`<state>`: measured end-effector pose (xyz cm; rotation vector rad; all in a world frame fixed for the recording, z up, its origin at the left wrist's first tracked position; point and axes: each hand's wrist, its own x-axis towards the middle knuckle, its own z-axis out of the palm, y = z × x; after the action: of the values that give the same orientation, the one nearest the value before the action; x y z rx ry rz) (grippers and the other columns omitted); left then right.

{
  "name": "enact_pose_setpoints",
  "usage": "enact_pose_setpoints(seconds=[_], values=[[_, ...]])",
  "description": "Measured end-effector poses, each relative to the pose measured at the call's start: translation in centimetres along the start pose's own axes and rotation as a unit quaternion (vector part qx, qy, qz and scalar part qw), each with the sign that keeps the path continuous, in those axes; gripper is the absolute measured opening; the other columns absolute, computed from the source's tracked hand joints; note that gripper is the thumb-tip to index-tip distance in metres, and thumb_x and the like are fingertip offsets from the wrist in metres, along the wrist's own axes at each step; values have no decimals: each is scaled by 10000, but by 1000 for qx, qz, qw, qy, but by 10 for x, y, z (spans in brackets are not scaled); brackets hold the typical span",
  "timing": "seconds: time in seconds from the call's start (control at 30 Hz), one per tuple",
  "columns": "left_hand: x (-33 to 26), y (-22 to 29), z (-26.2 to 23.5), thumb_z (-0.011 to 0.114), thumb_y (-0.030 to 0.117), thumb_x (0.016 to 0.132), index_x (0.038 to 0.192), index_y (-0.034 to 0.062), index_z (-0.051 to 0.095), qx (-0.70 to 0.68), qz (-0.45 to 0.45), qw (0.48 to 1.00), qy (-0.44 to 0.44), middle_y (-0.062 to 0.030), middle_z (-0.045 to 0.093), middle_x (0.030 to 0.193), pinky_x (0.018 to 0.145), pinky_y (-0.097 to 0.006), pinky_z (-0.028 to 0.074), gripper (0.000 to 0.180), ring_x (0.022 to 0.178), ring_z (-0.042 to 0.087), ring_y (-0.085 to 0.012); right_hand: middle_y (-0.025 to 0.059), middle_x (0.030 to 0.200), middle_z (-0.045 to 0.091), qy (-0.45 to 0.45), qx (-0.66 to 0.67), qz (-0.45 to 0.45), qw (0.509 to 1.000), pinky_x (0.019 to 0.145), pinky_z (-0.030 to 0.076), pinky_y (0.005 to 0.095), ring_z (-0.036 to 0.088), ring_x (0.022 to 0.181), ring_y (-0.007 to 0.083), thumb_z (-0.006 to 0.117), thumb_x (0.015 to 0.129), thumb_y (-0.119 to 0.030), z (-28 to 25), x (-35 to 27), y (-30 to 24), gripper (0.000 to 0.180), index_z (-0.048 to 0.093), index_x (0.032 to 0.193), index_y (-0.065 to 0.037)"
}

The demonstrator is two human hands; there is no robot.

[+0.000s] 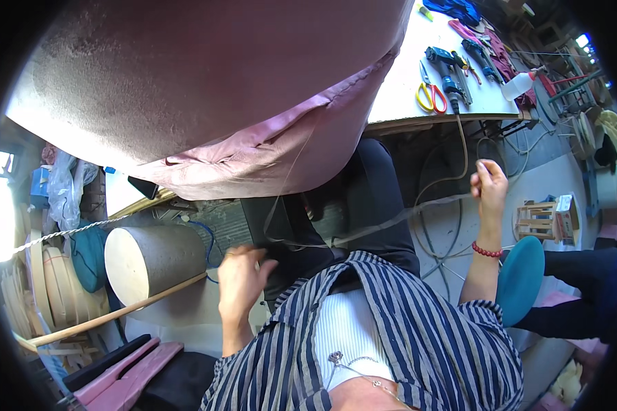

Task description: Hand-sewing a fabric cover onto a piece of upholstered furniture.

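Note:
A large piece covered in pink velvety fabric [253, 164] fills the upper part of the view, with a gathered seam along its lower edge. From that seam a thin pale thread [384, 225] drops in a loop over my dark-trousered lap and runs right. My right hand [490, 186] is raised at the right, fingers pinched together where the thread reaches them; whether a needle is there is too small to tell. Left of my lap, my left hand [240, 277] has its thumb spread from bent fingers, near the thread's loop, with nothing visible in it.
On the white table [391, 96] at the upper right lie scissors [432, 97], a dark air tool [449, 75] with a hose, and a spray bottle [519, 85]. A large cylinder [154, 260] lies at the left beside a wooden rod [116, 314]. A teal round seat [522, 281] stands right.

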<state>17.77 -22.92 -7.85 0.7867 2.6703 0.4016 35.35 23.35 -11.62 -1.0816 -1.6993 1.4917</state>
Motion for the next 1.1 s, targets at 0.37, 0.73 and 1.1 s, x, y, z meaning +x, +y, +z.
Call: enact_pose_setpoints(seconds=[0.37, 0.73, 1.1], values=[[63, 62, -58, 797, 58, 724, 964, 74, 727, -86, 250, 847, 461, -60, 695, 947, 866, -373, 489, 250, 958, 622, -281, 15, 608, 587, -27, -171, -190, 966, 423, 371, 203, 497, 466, 43, 591, 951, -68, 51, -28, -50, 91, 674, 963, -35], [132, 65, -53, 762, 46, 767, 969, 36, 745, -83, 279, 836, 465, -79, 715, 964, 832, -364, 500, 203, 920, 656, -257, 119, 832, 703, -96, -258, -584, 763, 604, 548, 351, 689, 716, 303, 632, 815, 19, 173, -3, -161, 155, 694, 927, -68], [135, 66, -53, 749, -15, 774, 953, 2, 745, -129, 275, 827, 473, -118, 720, 908, 795, -325, 536, 180, 874, 686, -252, 85, 926, 732, -112, -234, -559, 788, 637, 568, 319, 714, 763, 283, 712, 818, -32, 183, 3, -146, 205, 718, 1012, -100]])
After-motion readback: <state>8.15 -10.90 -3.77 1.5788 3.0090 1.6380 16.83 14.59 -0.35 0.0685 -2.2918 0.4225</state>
